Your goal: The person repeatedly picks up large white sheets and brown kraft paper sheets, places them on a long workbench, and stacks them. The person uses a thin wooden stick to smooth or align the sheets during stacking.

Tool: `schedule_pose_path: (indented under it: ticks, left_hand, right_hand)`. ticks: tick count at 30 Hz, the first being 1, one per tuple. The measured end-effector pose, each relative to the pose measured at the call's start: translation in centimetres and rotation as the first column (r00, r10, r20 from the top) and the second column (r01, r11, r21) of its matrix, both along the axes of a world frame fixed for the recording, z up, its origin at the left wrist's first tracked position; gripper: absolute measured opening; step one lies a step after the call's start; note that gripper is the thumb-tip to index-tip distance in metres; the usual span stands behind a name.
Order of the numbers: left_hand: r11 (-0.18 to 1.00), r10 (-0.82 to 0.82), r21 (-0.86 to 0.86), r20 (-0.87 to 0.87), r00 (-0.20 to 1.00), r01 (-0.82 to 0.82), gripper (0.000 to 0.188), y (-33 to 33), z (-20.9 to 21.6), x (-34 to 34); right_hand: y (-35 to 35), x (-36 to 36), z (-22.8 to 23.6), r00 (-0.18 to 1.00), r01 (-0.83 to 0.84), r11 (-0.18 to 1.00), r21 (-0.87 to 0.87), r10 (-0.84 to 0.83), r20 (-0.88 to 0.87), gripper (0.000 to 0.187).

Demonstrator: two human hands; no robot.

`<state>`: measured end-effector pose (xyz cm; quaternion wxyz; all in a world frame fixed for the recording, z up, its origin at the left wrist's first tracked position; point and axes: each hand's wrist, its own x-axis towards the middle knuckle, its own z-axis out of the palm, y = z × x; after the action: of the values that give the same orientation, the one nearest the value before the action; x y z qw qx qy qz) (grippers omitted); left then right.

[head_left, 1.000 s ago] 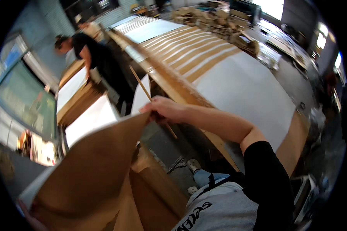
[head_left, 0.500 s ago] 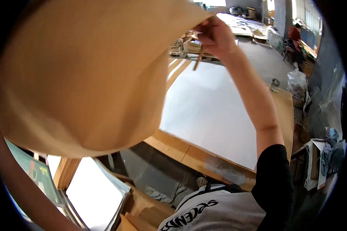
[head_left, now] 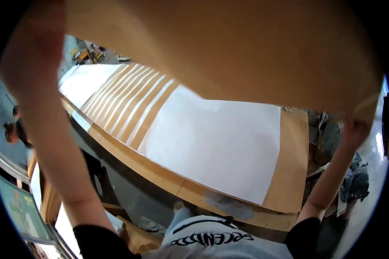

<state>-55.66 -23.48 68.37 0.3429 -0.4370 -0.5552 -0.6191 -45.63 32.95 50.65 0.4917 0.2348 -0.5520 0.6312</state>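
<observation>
A large brown paper sheet (head_left: 255, 56) is held up in the air between my raised arms and fills the upper part of the view. My right hand (head_left: 355, 131) is closed on its lower right corner. At the upper left, my left hand (head_left: 36, 47) is at the sheet's left edge, dark and blurred, its fingertips hidden. Below the raised sheet, a white paper sheet (head_left: 216, 142) lies flat on the table, over a brown sheet (head_left: 289, 172) that shows along its right side. To the left, overlapping brown and white sheets (head_left: 132, 101) are staggered in strips.
The wooden table edge (head_left: 168, 176) curves along my front, with a grey smear (head_left: 229, 205) on it. White paper (head_left: 65, 228) and a green board (head_left: 15, 203) stand at lower left. Part of another person (head_left: 19, 125) shows at far left. Dark cloth (head_left: 356, 181) lies at right.
The brown sheet has swung from the left to over the table. My right hand has moved right and down with its corner; my left arm has come up into view. The view has turned left.
</observation>
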Motion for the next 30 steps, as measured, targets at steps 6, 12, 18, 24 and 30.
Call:
schedule_pose_path:
  ticks: [6,12,18,24,30]
  left_hand:
    - [0.938,-0.281,0.341,0.637,0.718,0.064,0.036,3.2,-21.4,-3.3]
    - [0.998,-0.021,0.019,0.999,0.043,0.065,0.043,0.4,-43.0,-3.1]
    - [0.984,-0.179,0.180,0.973,-0.142,-0.007,0.051,0.7,-58.2,-3.3]
    - [0.984,-0.175,0.172,0.984,-0.041,-0.054,0.052,0.7,-55.6,-1.9]
    - [0.970,-0.244,0.242,0.960,-0.138,-0.034,0.049,0.4,-56.2,-1.3]
  right_hand:
    - [-9.0,6.2,-13.0,0.765,0.579,0.739,-0.345,-0.345,0.545,0.035]
    - [-18.3,9.9,-29.0,0.533,0.621,0.608,-0.495,0.136,0.835,0.024]
    - [-19.3,12.5,-41.3,0.460,0.644,0.470,-0.603,0.392,0.797,0.028]
    - [-18.6,11.8,-44.1,0.489,0.696,0.341,-0.632,0.418,0.765,0.026]
    - [-16.1,12.9,-46.4,0.446,0.692,0.399,-0.601,0.419,0.791,0.028]
